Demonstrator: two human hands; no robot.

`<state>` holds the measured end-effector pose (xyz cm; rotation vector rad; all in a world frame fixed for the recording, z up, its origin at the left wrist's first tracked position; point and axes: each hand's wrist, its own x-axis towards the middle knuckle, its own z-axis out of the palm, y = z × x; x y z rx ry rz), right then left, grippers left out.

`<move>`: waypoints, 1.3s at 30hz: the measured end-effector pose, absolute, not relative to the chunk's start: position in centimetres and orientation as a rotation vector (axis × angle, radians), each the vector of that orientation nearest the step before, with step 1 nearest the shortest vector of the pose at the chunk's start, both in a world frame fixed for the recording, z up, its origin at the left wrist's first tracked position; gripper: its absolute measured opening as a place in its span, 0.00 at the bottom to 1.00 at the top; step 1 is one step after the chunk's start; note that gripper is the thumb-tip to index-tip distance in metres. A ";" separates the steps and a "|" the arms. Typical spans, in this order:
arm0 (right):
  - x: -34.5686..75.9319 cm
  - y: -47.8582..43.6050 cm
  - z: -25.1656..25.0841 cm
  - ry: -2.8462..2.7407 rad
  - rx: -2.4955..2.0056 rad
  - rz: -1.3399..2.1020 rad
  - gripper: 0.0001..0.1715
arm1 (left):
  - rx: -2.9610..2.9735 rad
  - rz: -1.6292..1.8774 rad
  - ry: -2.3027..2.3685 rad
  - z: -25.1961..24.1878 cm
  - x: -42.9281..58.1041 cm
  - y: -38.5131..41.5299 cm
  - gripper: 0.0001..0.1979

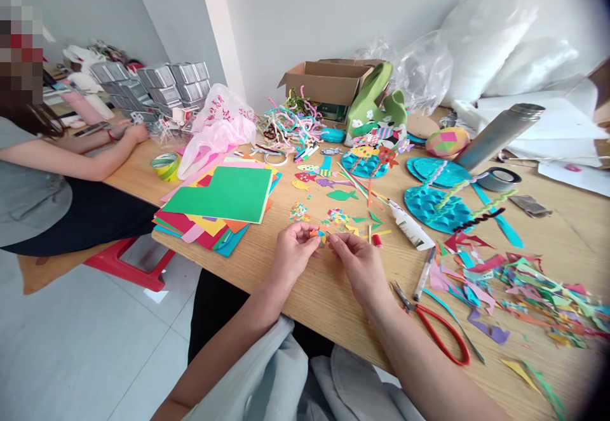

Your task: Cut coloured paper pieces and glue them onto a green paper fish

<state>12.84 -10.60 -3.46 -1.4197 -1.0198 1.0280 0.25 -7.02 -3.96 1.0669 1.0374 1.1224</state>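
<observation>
Close to the table's front edge, my left hand (294,247) pinches a small paper cutout (315,233) with orange and blue on it. The fingertips of my right hand (358,261) meet it from the other side, closed on something too small to make out. Just beyond my hands lie two little heaps of coloured paper bits (338,216). A green paper fish (342,195) and several other fish cutouts are further back. To the right rest a white glue bottle (410,225), a pen (424,275) and red-handled scissors (441,332).
Stacked coloured paper (219,195) lies to the left, and paper scraps (538,287) spread over the right side. Blue paper discs (436,208), a metal flask (500,134), a tape roll (499,180) and a cardboard box (328,78) stand behind. Another person (42,173) sits at left.
</observation>
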 end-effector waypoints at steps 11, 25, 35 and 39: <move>13.3 -10.4 -3.8 -1.088 -1.394 1.043 0.20 | 1.060 1.086 1.029 -3.6 0.0 -7.2 0.12; 13.3 -10.4 -3.5 -0.951 -1.365 1.131 0.21 | 1.101 1.006 0.997 -3.7 -0.2 -7.3 0.13; 13.1 -10.4 -3.4 -0.894 -1.363 1.164 0.22 | 1.086 1.060 1.022 -3.7 0.0 -7.4 0.13; 13.1 -10.4 -3.4 -0.869 -1.357 1.157 0.22 | 1.087 1.051 1.034 -3.8 0.0 -7.5 0.12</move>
